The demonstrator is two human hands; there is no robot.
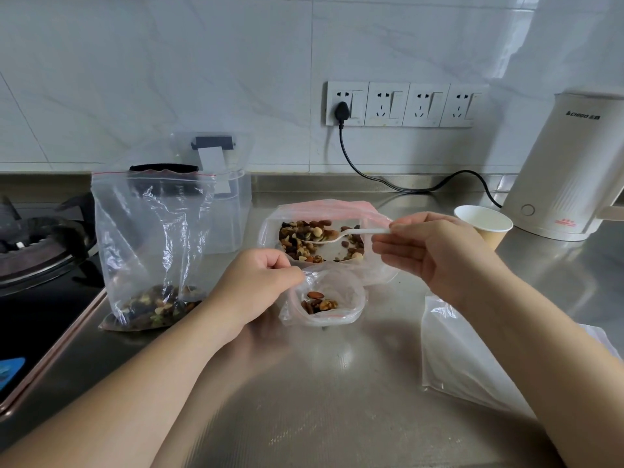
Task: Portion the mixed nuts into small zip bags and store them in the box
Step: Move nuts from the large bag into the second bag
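Observation:
My left hand [256, 285] pinches the rim of a small zip bag [341, 298], holding its mouth open; a few nuts lie at its bottom. My right hand [429, 255] grips the handle of a white plastic spoon [351, 234]. The spoon's bowl carries nuts and hovers over an open bag of mixed nuts [320, 241] lying just behind the small bag. A tall zip bag [152, 248] with nuts at its bottom stands on the left. The clear plastic box [233, 204] with its lid up stands behind that bag.
A stack of empty zip bags [466, 352] lies on the steel counter [320, 383] at the right. A paper cup [483, 224] and a white kettle [567, 170] stand at the back right, with a black cord [371, 177] along the wall. A gas stove [37, 251] is at the left.

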